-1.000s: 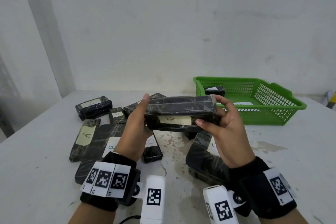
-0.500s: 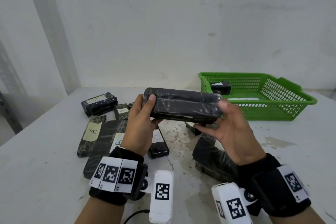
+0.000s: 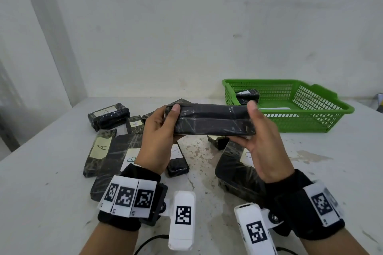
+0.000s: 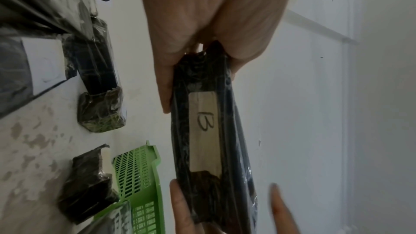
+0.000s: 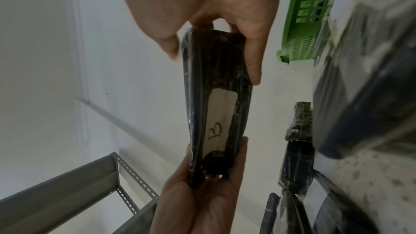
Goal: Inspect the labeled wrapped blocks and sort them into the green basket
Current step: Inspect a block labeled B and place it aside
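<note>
A long black wrapped block (image 3: 213,119) is held level above the table, one end in each hand. My left hand (image 3: 159,130) grips its left end with the thumb on top. My right hand (image 3: 259,136) grips the right end the same way. Its paper label reading B (image 4: 203,131) faces away from my head and shows in both wrist views, the block (image 5: 216,106) seen end-on in the right wrist view. The green basket (image 3: 310,122) stands at the back right and holds a small wrapped block (image 3: 247,95).
Several wrapped blocks lie on the white table below my hands: two labelled A (image 3: 100,149) (image 3: 135,124), a flat one labelled B (image 3: 124,155), and a large one (image 3: 234,170) under my right wrist. A wall rises behind the table. A grey metal shelf (image 5: 78,193) stands off to the side.
Both hands have turned the block so its label, which faced me a second ago, now faces away. The block has also risen slightly.
</note>
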`<act>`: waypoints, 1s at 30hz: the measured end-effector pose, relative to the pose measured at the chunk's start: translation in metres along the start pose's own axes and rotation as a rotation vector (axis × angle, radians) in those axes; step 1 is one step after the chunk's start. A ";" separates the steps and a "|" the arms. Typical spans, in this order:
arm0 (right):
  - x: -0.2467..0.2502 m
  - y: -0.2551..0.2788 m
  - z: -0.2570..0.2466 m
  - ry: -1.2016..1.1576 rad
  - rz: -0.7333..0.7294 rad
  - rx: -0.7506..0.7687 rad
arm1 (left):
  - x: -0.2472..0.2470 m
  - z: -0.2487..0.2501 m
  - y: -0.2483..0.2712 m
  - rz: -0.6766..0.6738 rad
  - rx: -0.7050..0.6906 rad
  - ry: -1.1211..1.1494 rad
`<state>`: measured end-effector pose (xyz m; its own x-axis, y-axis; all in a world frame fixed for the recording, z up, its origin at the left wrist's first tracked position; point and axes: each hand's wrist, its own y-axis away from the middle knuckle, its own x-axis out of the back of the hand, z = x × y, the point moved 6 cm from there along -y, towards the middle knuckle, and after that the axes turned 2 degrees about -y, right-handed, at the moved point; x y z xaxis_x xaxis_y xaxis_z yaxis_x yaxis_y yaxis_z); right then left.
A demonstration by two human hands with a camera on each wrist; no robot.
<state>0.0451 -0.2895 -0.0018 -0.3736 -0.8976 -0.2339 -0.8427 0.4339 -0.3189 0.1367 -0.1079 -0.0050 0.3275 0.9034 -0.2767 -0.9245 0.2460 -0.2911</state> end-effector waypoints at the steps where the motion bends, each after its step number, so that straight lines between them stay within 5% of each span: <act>1: 0.000 0.000 0.000 0.021 0.001 0.000 | 0.000 0.000 0.000 0.002 0.000 -0.005; 21: 0.011 -0.005 0.003 0.029 0.122 0.019 | -0.013 -0.010 0.007 -0.082 0.110 0.012; 30: 0.003 -0.001 0.004 0.011 0.056 -0.008 | -0.006 -0.014 0.004 0.012 0.036 -0.105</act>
<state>0.0469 -0.2927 -0.0062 -0.4246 -0.8726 -0.2414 -0.8232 0.4831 -0.2982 0.1341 -0.1176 -0.0171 0.2959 0.9378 -0.1816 -0.9353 0.2459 -0.2543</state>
